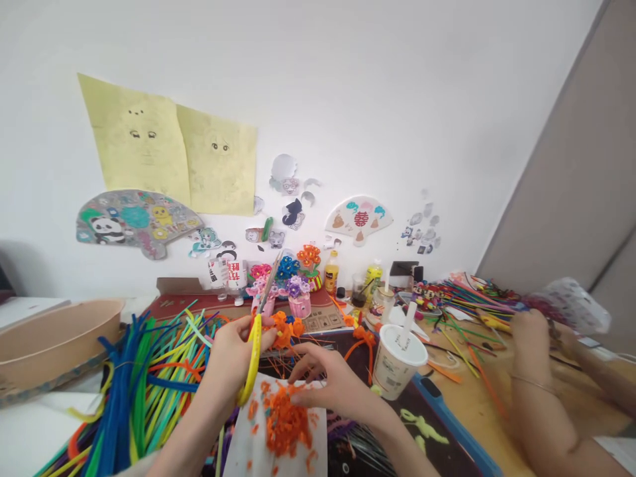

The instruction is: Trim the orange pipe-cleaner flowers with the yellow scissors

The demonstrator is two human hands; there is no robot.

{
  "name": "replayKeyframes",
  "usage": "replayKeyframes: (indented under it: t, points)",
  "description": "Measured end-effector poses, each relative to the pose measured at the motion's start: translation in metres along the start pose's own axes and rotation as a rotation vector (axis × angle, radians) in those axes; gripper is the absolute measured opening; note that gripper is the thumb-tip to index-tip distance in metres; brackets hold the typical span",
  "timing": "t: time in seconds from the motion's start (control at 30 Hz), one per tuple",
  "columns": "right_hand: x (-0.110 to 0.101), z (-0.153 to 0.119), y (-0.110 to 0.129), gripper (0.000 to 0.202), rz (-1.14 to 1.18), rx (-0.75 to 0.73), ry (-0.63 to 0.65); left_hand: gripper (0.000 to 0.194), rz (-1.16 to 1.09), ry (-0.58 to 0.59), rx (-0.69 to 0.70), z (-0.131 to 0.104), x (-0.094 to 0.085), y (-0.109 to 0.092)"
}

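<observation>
My left hand (232, 354) is closed on a pair of scissors (255, 358) with yellow handles. Their blades point up and away from me. Close by its fingertips is a bunch of orange pipe-cleaner flowers (287, 330) with thin stems; whether the fingers touch it I cannot tell. My right hand (332, 377) has its fingers apart and bent, just over a pile of orange fuzzy clippings (288, 421). I see nothing held in it. The clippings lie on a white sheet of paper (243, 444).
Bundled coloured pipe cleaners (126, 384) lie at left beside a tan basin (54, 338). A lidded drink cup (397, 361) with a straw stands right of my right hand. Finished flower pots (300, 305) and bottles (331, 271) line the wall. A co-worker's arm (539, 384) is at right.
</observation>
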State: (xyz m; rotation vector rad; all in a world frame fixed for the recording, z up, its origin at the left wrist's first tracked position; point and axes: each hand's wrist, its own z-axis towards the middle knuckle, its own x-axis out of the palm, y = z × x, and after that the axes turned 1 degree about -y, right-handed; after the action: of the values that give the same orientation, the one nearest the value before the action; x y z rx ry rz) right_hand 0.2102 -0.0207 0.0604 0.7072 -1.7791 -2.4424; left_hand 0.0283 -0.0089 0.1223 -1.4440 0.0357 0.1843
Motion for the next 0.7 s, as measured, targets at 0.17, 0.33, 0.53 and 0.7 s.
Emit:
replayKeyframes:
  t: [0.17, 0.33, 0.53, 0.7]
  points:
    - [-0.010, 0.006, 0.000, 0.029, -0.017, -0.084, -0.156, 0.027, 0.053, 0.010, 0.039, 0.016, -0.002, -0.001]
    - [-0.004, 0.019, 0.013, 0.024, -0.060, -0.151, -0.221, 0.022, 0.033, 0.027, 0.048, 0.021, 0.002, -0.001]
    - [-0.006, 0.039, 0.028, 0.025, -0.045, -0.266, -0.208, 0.030, -0.062, 0.071, 0.018, 0.021, 0.000, -0.015]
    - [-0.014, 0.045, 0.042, 0.026, -0.029, -0.468, -0.173, 0.028, -0.148, 0.158, -0.046, 0.025, 0.001, -0.021]
